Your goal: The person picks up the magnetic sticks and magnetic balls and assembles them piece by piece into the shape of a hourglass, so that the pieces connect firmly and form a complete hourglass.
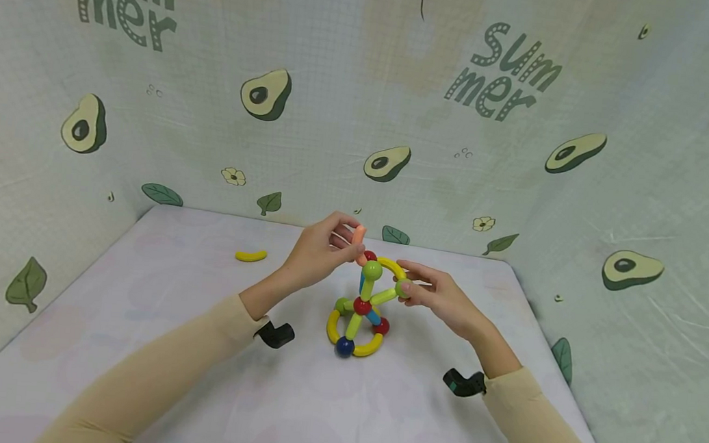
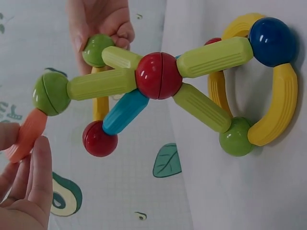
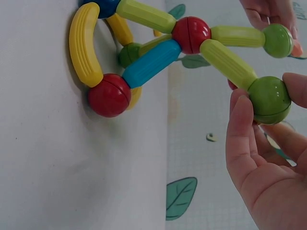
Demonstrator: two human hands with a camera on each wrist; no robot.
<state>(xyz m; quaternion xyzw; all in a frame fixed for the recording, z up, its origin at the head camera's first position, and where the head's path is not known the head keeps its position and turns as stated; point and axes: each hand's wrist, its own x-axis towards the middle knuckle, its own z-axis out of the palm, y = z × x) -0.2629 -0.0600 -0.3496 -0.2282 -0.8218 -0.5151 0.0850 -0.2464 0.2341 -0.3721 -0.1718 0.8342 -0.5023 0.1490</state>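
Observation:
A stick-and-ball building toy (image 1: pixel 362 306) stands upright on the table. Its central red ball (image 2: pixel 159 75) joins light-green and blue sticks. Below, curved yellow sticks (image 2: pixel 285 100) form a ring with a dark blue ball (image 2: pixel 272 41), a red ball (image 3: pixel 109 95) and a green ball (image 2: pixel 236 136). Between thumb and fingers, my left hand (image 1: pixel 322 247) pinches a curved orange stick (image 2: pixel 28 136), one end meeting an upper green ball (image 2: pixel 51 93). On the other side, my right hand (image 1: pixel 444 300) holds another upper green ball (image 3: pixel 270 99) in its fingertips. A yellow arc at the top reaches that ball.
A loose curved yellow stick (image 1: pixel 250 256) lies on the table (image 1: pixel 159 283) at the back left. A patterned cloth (image 1: pixel 337 110) hangs behind and at both sides. Black wrist cameras (image 1: pixel 276 335) jut from both sleeves.

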